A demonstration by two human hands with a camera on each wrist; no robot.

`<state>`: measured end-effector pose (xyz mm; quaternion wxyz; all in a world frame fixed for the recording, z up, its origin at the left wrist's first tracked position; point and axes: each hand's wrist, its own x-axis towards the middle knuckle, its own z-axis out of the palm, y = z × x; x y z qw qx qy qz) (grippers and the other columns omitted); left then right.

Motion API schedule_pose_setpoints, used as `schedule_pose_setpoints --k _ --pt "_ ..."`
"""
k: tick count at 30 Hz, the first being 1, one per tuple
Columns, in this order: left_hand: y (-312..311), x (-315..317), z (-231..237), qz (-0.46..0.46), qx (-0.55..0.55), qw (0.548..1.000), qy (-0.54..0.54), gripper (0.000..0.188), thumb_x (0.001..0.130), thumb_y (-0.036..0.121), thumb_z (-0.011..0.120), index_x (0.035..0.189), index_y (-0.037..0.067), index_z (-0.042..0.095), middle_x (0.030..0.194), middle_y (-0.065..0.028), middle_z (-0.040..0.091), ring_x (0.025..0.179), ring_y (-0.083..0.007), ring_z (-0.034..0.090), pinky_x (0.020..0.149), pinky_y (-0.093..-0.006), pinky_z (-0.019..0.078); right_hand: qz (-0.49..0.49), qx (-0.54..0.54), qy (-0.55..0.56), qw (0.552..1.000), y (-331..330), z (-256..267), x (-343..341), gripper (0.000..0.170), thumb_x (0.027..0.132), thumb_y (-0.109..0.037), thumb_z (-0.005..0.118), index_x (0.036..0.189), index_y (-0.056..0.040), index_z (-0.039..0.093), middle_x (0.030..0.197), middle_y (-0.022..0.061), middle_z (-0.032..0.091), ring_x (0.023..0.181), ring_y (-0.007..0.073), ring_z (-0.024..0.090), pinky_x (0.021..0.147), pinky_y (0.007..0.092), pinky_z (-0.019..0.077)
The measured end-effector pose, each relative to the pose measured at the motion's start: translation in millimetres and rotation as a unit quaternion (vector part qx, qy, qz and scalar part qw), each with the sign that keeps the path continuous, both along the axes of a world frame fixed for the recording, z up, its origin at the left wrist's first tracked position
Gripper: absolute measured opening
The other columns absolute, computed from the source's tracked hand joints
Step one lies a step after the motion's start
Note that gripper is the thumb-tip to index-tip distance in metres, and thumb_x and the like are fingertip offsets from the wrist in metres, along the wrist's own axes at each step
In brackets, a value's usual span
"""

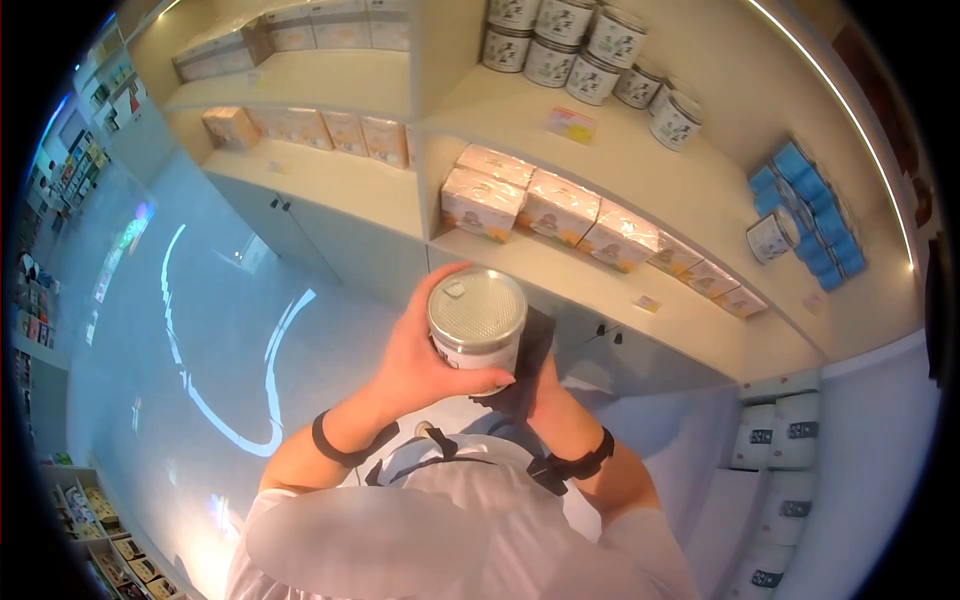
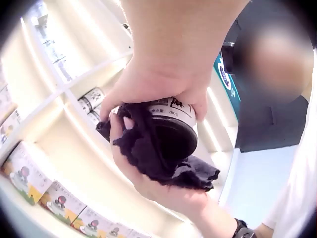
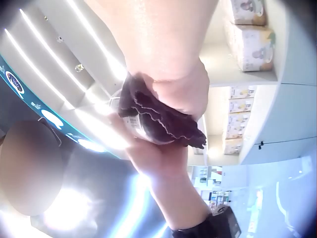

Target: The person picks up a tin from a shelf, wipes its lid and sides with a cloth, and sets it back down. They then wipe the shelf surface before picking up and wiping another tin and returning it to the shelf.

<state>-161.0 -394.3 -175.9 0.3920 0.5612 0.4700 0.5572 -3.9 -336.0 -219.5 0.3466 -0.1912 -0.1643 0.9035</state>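
Observation:
My left hand grips a tin can around its side, thumb across the front. The can has a silver textured lid with a small tab, and a white label with dark writing. A dark cloth is held by my right hand against the can's far side and base. In the left wrist view the cloth bunches over part of the dark can bottom. The right wrist view has the cloth between my right palm and the can. My right fingers are partly hidden behind it.
Ahead, lit shelves carry stacked white cans, orange-white boxes and blue cans. Below are grey cabinet doors with dark knobs. White packages stand at right. Glossy floor spreads left.

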Motion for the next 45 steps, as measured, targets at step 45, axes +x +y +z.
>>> schedule_pose_setpoints --k 45 --pt "18 103 -47 -0.084 0.013 0.961 0.265 0.069 0.071 0.026 0.084 0.128 0.004 0.052 0.110 -0.0208 0.065 0.099 -0.0421 0.063 0.083 -0.0459 0.0521 -0.257 0.694 -0.550 0.386 -43 2 129 0.035 0.072 -0.021 0.084 0.104 -0.0097 0.074 0.093 0.0030 0.060 0.075 0.0218 0.060 0.062 0.0331 0.0514"
